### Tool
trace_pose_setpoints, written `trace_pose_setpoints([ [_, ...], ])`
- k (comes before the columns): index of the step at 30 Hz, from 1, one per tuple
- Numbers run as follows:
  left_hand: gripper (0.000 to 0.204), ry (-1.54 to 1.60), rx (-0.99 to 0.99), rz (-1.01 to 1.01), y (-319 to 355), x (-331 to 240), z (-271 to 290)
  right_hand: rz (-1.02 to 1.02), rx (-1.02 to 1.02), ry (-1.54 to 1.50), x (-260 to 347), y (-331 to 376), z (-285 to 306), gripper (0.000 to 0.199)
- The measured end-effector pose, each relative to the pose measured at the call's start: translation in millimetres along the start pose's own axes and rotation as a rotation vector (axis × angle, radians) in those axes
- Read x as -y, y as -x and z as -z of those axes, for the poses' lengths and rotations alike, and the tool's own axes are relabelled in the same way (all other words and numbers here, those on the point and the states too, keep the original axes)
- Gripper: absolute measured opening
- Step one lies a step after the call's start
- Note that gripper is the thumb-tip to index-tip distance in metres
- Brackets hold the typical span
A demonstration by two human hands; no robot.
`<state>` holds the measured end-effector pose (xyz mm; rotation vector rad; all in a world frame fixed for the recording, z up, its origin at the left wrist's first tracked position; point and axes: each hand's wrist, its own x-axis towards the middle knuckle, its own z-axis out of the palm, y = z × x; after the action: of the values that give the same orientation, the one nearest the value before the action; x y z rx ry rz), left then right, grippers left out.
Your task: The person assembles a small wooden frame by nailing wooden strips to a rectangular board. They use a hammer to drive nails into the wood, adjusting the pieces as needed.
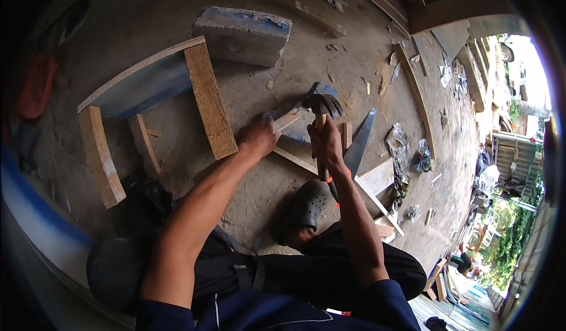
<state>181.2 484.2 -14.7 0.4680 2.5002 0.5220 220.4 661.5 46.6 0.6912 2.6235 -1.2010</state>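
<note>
My right hand [325, 143] is wrapped round the wooden handle of a claw hammer [325, 104], whose dark head is raised over a low block [295, 133] with blue paint on it. Just left of the hammer, my left hand [258, 137] grips a short, pale wood strip [286, 122] against that block. Its fingertips are partly hidden, and I cannot make out a nail. A handsaw [359, 145] with an orange and black handle lies right of my right hand. Beside its blade is a small wood offcut [347, 135].
On the left stands a wooden frame [207, 98] with a panel and legs. Behind it rests a concrete block [243, 37]. Plastic scraps [398, 148], a long wood strip [417, 98] and a white board [377, 179] lie to the right. My shoe [308, 204] is close below the hammer.
</note>
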Motion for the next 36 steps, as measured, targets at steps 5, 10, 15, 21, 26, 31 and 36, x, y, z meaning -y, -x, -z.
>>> trace_pose_setpoints([
  [5,0.061,0.118,-0.070,-0.098,2.1,23.0,-19.6,0.014,0.026,-0.122,-3.4,4.2,7.2,0.023],
  [10,0.059,0.095,-0.235,-0.208,-7.8,35.2,-43.2,0.213,-0.136,0.009,-6.1,0.4,9.2,0.021],
  [15,0.059,0.001,-0.217,-0.180,-6.1,31.4,-40.6,0.011,0.087,0.063,-21.4,16.8,-7.7,0.023],
  [21,0.058,-0.038,-0.201,-0.201,-3.2,22.4,-31.5,0.179,-0.037,0.005,-38.4,18.5,-10.7,0.025],
  [26,0.055,-0.004,-0.191,-0.169,-0.6,27.6,-28.2,0.166,-0.110,-0.109,0.3,5.4,10.3,0.019],
  [31,0.057,-0.100,-0.233,-0.188,-3.6,24.2,-35.5,0.144,0.019,0.065,-11.0,5.4,4.9,0.021],
  [36,0.058,-0.134,-0.233,-0.196,-4.7,28.4,-36.9,0.088,0.008,0.065,2.5,16.0,6.7,0.021],
])
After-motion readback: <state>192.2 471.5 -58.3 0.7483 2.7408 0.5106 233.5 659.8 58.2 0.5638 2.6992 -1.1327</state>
